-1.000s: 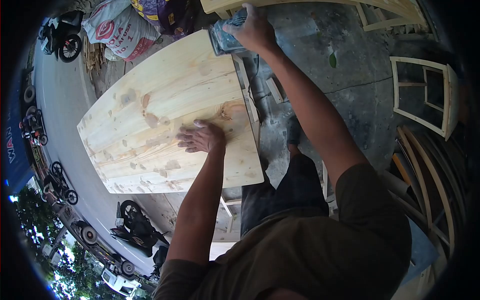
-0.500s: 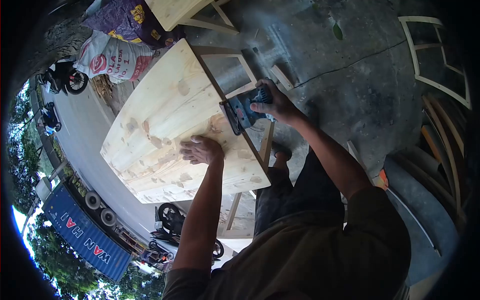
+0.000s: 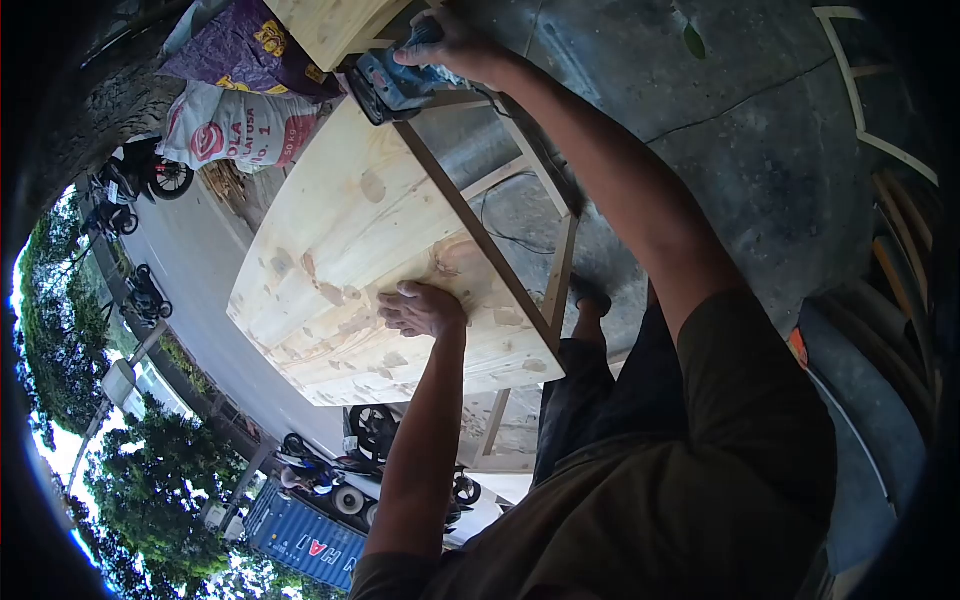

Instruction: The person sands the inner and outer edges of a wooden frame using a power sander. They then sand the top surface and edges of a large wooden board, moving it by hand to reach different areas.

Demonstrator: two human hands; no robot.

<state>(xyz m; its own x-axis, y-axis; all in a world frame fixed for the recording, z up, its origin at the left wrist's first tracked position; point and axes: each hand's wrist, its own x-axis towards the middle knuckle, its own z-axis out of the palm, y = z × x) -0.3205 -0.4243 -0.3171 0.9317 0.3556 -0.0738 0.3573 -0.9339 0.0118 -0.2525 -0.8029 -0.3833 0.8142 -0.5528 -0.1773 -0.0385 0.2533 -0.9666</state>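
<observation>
Left hand: the left hand (image 3: 424, 310) lies flat on the board, fingers slightly spread, palm down, gripping nothing.
Board: the pale wooden board (image 3: 335, 225) is under the left hand and stretches away from it, patched with darker spots.
Board edges: the straight side faces the person's right, a dark band along it; the opposite side curves toward the road.
Frame: a wooden frame (image 3: 562, 270) stands beside the straight side, partly under the board.
Cord: a thin dark cord (image 3: 508, 238) loops within the frame's opening.
Right hand: the right hand (image 3: 455, 48) is wrapped around the sander, arm stretched out.
Sander: the blue sander (image 3: 392, 82) sits in the right hand at the board's far corner – well apart from the left hand.
Tight side: a second wooden piece (image 3: 325, 25) is just beyond the sander, near two sacks (image 3: 235, 130).
Open room: bare concrete floor (image 3: 740, 170) spreads right of the frame – a leaf (image 3: 693, 41) lies on it.
Farthest: the road (image 3: 205, 280), then a blue container (image 3: 305, 535) and trees (image 3: 160, 480).
</observation>
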